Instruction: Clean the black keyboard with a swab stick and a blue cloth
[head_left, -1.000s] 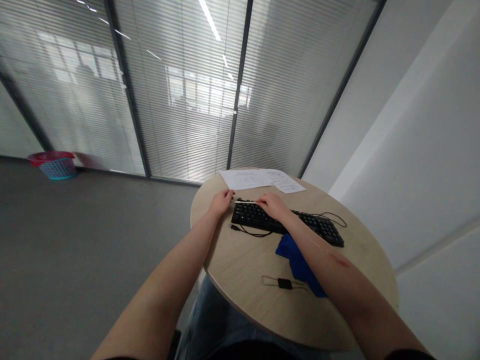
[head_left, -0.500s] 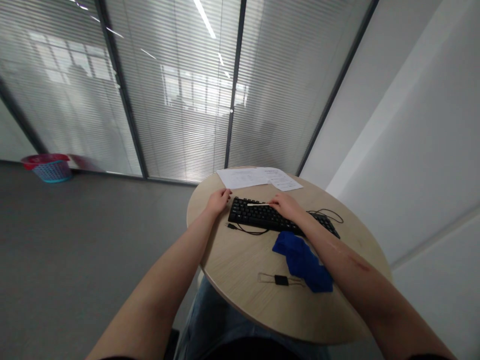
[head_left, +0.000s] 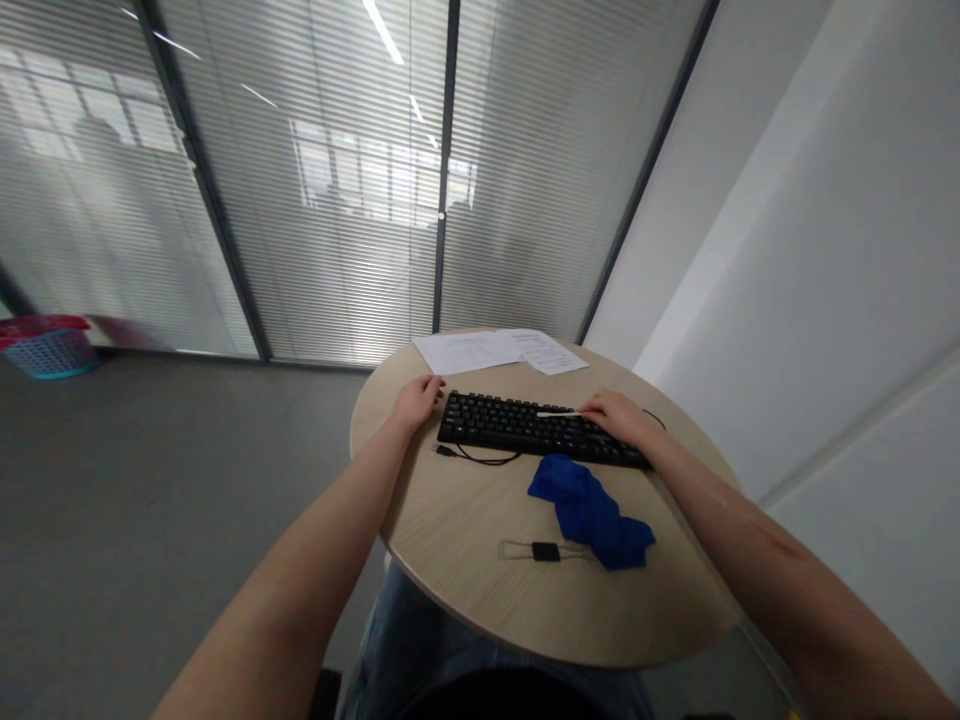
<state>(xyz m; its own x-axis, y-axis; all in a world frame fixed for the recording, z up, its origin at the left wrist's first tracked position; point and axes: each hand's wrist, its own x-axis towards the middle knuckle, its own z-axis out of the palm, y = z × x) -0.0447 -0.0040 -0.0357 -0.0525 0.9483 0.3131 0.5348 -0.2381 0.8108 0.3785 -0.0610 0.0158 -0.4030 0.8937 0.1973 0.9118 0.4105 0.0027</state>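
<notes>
A black keyboard [head_left: 495, 425] lies across the round table. Over its right half, my right hand [head_left: 613, 413] pinches a thin white stick that looks like a cotton swab [head_left: 556, 414], its free end pointing left across the keys. My left hand [head_left: 418, 402] rests on the table by the keyboard's upper left corner, fingers loosely bent and slightly apart, holding nothing visible. A crumpled blue cloth [head_left: 589, 510] lies below the keyboard. Left of the cloth's lower end is a black binder clip [head_left: 546, 551] with wire handles spread out.
Printed sheets of paper [head_left: 480, 350] lie along the far side of the wooden table [head_left: 450, 540]. The keyboard's cable and plug [head_left: 448, 451] sit at its near left edge. A glass partition with blinds [head_left: 337, 250] stands behind, and a red-and-blue basket [head_left: 52, 350] is on the floor.
My right hand has moved right along the keyboard with the swab, from the left-middle keys to the right half. My left hand stays by the corner. The whole view has shifted slightly.
</notes>
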